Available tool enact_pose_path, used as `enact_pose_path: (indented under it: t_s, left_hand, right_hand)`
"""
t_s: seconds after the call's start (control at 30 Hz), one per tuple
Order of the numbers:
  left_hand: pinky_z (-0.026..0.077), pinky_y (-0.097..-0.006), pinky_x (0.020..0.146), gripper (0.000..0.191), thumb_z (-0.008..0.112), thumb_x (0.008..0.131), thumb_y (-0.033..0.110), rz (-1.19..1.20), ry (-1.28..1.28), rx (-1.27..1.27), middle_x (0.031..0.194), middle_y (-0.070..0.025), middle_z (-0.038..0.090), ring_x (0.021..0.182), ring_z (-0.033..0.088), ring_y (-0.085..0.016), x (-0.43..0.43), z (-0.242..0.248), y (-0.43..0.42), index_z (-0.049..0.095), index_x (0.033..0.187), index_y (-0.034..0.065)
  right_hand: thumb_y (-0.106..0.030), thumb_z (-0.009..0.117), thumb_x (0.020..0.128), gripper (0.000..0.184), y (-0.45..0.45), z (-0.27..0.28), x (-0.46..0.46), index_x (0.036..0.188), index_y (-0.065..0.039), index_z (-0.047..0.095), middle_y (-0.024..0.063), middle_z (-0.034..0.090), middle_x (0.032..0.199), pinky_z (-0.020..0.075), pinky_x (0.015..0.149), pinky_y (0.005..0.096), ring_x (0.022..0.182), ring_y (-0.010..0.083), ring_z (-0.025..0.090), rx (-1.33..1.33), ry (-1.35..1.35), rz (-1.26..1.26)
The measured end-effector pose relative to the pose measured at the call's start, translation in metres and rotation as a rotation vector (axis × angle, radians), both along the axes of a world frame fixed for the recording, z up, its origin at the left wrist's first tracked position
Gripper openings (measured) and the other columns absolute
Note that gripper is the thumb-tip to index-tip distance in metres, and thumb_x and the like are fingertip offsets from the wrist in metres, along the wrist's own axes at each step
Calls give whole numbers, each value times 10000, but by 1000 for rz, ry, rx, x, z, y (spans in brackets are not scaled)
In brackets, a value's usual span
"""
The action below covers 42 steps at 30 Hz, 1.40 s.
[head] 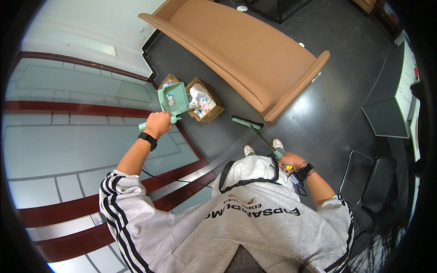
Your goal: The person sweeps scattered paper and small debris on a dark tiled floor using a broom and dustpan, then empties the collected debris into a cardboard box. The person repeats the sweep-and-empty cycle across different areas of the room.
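Note:
My left hand (pixel 158 124) grips the handle of a mint-green dustpan (pixel 181 100), held out to the left with some small litter (pixel 170 99) in its pan. Just right of the dustpan stands an open cardboard box (pixel 214 112) filled with papers and packaging scraps (pixel 202 102). A second cardboard box (pixel 168 81) is partly hidden behind the dustpan. Close to my waist, my right hand (pixel 290 161) is closed around the handle of a broom. Its green head (pixel 246 122) with dark bristles is at the floor between the box and the sofa.
A tan sofa (pixel 235 44) stretches across the far side of the dark tiled floor (pixel 341 61). Frosted glass panels with red-brown frames (pixel 78 107) line the left. A black chair (pixel 377 181) and a desk (pixel 385 116) stand at the right. A cable (pixel 174 180) hangs by my left arm.

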<state>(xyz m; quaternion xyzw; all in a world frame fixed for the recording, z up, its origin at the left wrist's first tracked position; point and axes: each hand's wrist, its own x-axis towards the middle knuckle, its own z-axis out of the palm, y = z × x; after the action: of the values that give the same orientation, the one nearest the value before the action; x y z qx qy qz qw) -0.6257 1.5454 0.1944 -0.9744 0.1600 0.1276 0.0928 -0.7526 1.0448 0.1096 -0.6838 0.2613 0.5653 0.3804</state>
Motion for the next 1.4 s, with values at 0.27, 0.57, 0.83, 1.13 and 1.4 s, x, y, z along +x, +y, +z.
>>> enact_pose_path:
  t_s: [0.27,0.57,0.83,1.13,1.4]
  left_hand:
    - [498,-426,603,209,631,736,261,56,8,32,721,-150,645,675,632,-326,-1,21,-14,609,726,53]
    - [505,-442,620,204,623,745,260,220,-96,17,751,-161,651,708,642,-330,-11,39,-21,611,743,56]
    - [469,-471,619,367,637,780,373,863,-371,-276,725,-221,618,717,587,-423,-109,77,4,623,769,7]
    - [442,-330,548,254,696,778,227,1369,-422,-610,619,-141,601,545,534,-159,-303,51,-57,639,772,-21]
    - [468,-464,580,407,661,754,405,1581,-143,-518,683,-205,618,653,593,-407,-405,-22,-171,614,715,3]
  right_hand:
    - [-70,621,637,76,-12,12,12,645,-5,581,66,572,595,426,389,263,462,151,525,34,10,20]
    - [-81,613,636,93,-27,16,32,642,8,589,68,571,583,437,388,276,452,157,529,80,14,111]
    - [-119,602,550,181,-22,23,49,569,61,603,139,587,532,457,395,328,425,226,576,7,-176,548]
    - [-132,586,600,243,39,-4,88,687,94,606,208,608,617,491,527,374,590,300,639,-26,-237,759]
    - [-210,554,672,377,86,-116,96,838,122,621,308,615,805,497,695,433,789,432,629,-78,-437,996]
